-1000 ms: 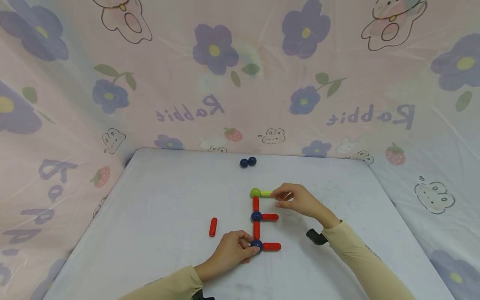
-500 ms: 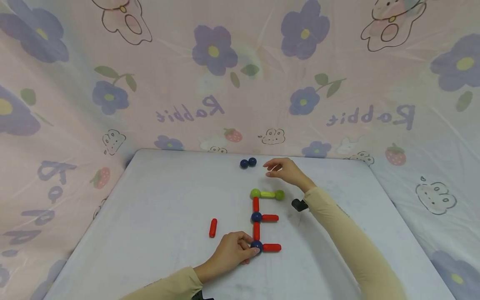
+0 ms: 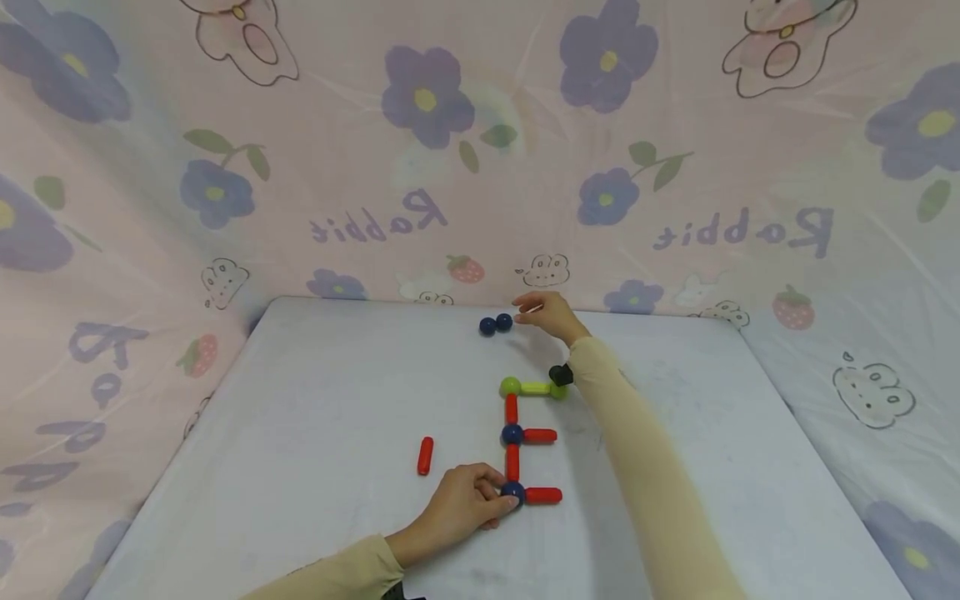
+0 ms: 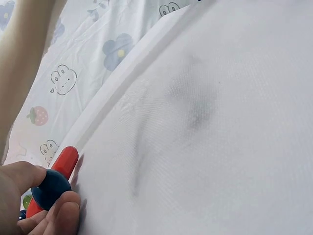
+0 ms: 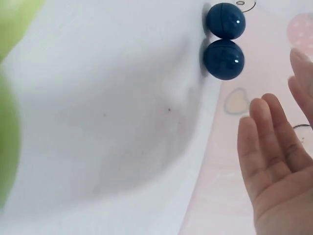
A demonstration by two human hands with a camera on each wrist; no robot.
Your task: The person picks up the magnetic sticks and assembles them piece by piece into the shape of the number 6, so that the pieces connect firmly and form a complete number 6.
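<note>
Thumb and fingers of my left hand [image 3: 465, 500] pinch the dark blue ball [image 4: 51, 190] at the near end of a ball-and-rod frame. From that ball a red rod [image 3: 543, 496] points right, and another red rod [image 3: 513, 462] runs back to a second blue ball [image 3: 513, 433]. The far end has a green ball [image 3: 510, 387], a green rod [image 3: 535, 389] and another green ball, partly covered by the right wrist. My right hand [image 3: 551, 315], fingers extended and holding nothing, hovers just right of two touching loose blue balls [image 5: 224, 59] at the back.
A loose red rod [image 3: 425, 456] lies left of the frame on the white table [image 3: 337, 400]. The table's back edge meets a hanging patterned cloth [image 3: 510, 167], close behind the loose balls. More cloth hangs at both sides.
My right hand has let go of the green piece at the frame's far right and moved back and left to the loose blue balls. The left hand has stayed put.
</note>
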